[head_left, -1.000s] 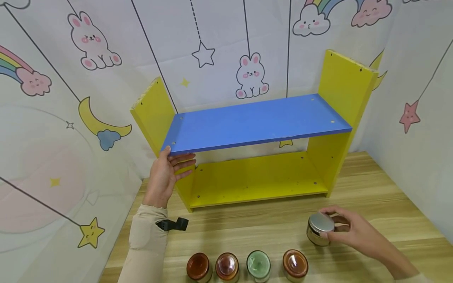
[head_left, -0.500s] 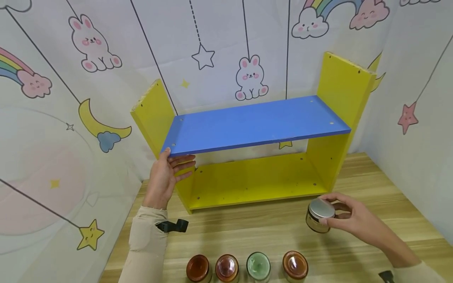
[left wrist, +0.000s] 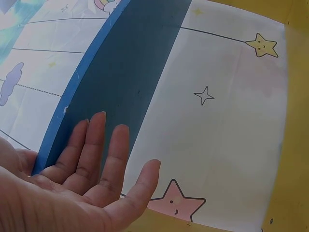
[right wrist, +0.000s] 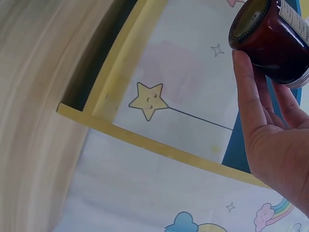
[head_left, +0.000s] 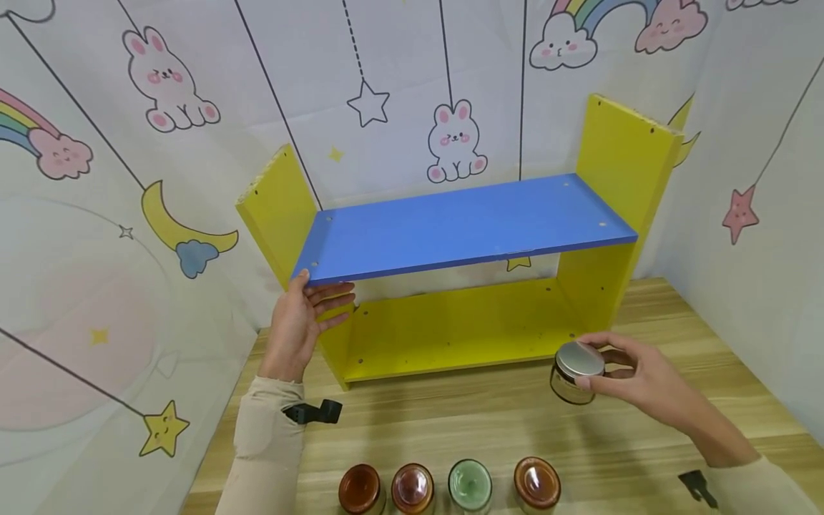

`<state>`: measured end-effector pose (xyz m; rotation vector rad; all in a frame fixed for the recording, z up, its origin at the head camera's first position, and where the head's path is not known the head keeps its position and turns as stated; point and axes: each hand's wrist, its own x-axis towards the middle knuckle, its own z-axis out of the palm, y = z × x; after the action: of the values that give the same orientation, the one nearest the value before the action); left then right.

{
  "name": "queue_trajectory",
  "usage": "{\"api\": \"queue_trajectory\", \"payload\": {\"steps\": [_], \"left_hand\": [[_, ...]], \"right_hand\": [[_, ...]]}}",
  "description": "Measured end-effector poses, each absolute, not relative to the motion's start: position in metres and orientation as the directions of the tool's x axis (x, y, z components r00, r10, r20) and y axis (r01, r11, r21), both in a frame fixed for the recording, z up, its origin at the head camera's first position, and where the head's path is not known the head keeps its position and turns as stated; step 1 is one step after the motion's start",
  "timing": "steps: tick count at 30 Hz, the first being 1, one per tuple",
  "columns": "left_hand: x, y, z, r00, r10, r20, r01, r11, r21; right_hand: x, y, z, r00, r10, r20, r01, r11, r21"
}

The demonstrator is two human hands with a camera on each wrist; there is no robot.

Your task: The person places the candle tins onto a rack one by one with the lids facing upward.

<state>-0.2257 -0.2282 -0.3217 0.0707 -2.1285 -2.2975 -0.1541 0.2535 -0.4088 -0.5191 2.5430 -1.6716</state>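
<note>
the right hand has thumb and fingers closed around the side of a silver-lidded amber glass jar; the jar lies left of the right palm, its long axis near upright, lid up, just in front of the right end of the yellow bottom board; the left hand, well apart, holds the left front corner of the blue shelf board, thumb above, fingers extended beneath
</note>
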Motion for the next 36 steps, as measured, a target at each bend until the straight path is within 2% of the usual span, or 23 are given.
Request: {"api": "queue_trajectory", "payload": {"steps": [10,19,36], "left_hand": [[-0.226,-0.228,-0.322,-0.999,-0.038,-0.033,-0.03,-0.073,0.997],[-0.226,-0.229,-0.32,-0.999,-0.036,-0.031,-0.028,-0.074,0.997],[-0.225,-0.228,-0.32,-0.998,-0.041,-0.037,-0.034,-0.072,0.997]], "right_hand": [[-0.162,0.253,-0.391,-0.937,-0.307,0.167,-0.273,0.345,-0.898],[-0.171,0.255,-0.375,-0.904,-0.325,0.277,-0.383,0.334,-0.861],[-0.184,0.257,-0.347,-0.91,-0.296,0.291,-0.389,0.364,-0.846]]}}
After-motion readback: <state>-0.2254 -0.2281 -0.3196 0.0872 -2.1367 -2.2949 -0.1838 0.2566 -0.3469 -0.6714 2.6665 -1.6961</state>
